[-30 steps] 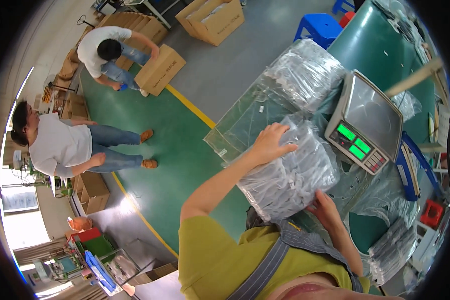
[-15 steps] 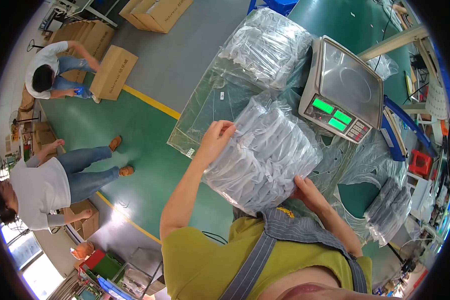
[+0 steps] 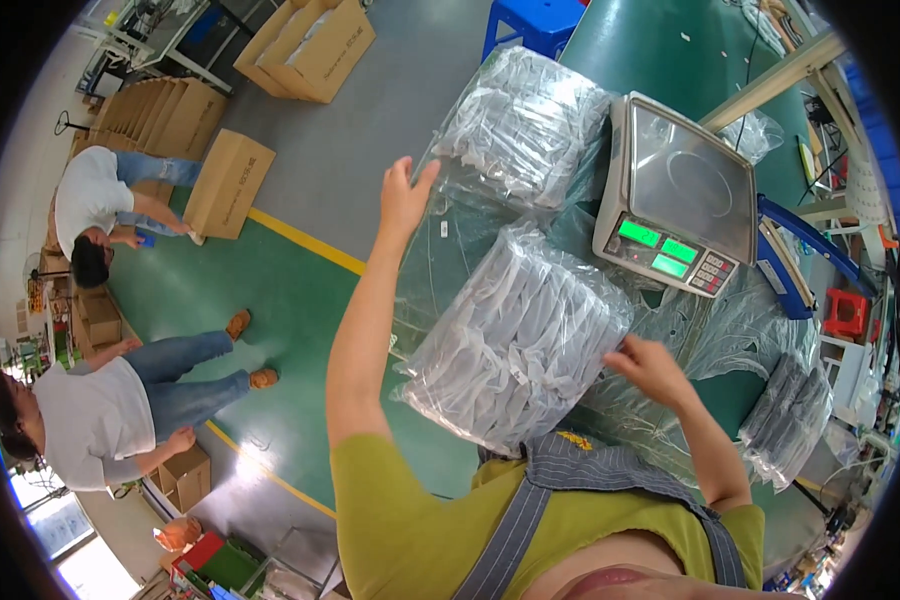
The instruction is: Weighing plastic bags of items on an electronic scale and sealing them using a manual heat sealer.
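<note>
A clear plastic bag packed with grey, rolled-looking items (image 3: 515, 335) lies flat on the table's near edge, right in front of me. My right hand (image 3: 653, 370) is at its right edge, with thumb and fingers closed on the plastic film. Raised off that bag, my left hand (image 3: 407, 198) has its fingers apart and holds nothing. It is beside the left edge of a second packed clear bag (image 3: 525, 125), which lies farther back. What exactly fills the bags is hard to make out through the shiny film.
A weighing scale (image 3: 690, 180) with green displays stands right of the bags, beside a blue-handled device (image 3: 785, 260). Dark packed bundles (image 3: 788, 420) lie at the right. A blue stool (image 3: 530, 22) stands beyond. Two people and cardboard cartons (image 3: 228, 185) are at the left.
My left hand has let go of the near bag and moved up toward the far one. The right hand has shifted up along the near bag's edge. The person at upper left bends lower.
</note>
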Demonstrator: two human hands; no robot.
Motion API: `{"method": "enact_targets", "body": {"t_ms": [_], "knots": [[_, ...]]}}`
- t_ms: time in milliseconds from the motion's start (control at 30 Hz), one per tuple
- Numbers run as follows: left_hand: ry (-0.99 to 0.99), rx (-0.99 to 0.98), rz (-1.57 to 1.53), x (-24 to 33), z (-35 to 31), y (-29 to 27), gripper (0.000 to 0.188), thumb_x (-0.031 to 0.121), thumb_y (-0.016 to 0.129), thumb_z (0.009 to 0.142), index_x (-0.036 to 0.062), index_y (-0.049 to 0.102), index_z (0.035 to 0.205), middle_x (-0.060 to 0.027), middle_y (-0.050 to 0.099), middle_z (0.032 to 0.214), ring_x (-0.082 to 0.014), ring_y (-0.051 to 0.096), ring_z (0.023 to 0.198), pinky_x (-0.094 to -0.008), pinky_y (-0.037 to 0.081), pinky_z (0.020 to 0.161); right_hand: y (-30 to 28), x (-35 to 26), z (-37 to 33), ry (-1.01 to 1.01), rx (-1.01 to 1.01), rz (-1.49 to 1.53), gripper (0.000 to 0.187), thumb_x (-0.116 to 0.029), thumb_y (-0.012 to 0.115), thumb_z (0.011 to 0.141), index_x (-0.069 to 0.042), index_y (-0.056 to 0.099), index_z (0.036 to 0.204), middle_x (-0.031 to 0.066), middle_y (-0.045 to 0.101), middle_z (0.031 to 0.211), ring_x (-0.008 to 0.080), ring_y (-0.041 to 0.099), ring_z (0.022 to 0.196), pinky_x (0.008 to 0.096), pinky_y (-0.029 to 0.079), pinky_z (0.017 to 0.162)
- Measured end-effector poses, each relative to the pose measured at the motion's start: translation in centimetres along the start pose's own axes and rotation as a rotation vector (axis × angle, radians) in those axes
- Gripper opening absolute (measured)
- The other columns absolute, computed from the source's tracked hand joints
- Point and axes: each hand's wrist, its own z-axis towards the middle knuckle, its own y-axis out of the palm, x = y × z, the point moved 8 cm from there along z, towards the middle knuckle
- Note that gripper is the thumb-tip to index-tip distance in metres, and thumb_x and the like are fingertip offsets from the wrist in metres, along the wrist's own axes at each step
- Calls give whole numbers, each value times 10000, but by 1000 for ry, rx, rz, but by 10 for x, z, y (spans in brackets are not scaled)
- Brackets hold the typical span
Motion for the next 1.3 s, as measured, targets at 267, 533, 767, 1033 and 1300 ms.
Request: {"method": "enact_targets", "body": {"t_ms": [267,533,767,1033,1300], "knots": [[-478,-824,-470,-21,30,74,265,221,525,885,-30,588,942,51,388,506,-74,399,411,-215,317,404,-72,-29,-21,-272,501,448,261,-173,526,879,5,540,1069,94,629,877,154,598,782,276,461,710],[160,-610,-957,270,67,47,220,138,470,902,-43,587,859,67,299,520,-53,321,454,-217,278,439,-39,26,-57,-288,468,686,256,-152,530,875,-2,536,1082,121,637,916,169,615,833,278,472,732],[524,-540,-796,443,-11,97,265,170,480,912,-64,593,862,23,345,535,-109,430,508,-229,372,518,0,130,-91,-213,502,959,254,-156,525,875,-3,543,1077,104,635,908,166,618,842,266,469,736],[732,-103,-892,426,-102,154,271,190,391,952,-33,545,934,-19,458,556,-166,574,614,-283,453,685,-4,199,-130,-153,612,886,254,-159,526,869,2,548,1066,102,635,901,166,619,823,267,467,732],[620,-282,-528,355,-201,315,222,130,433,924,6,574,1041,-71,612,641,-119,588,614,-256,439,593,-12,231,-145,-168,632,943,258,-154,515,873,4,548,1075,100,636,898,157,608,833,271,468,734]]}}
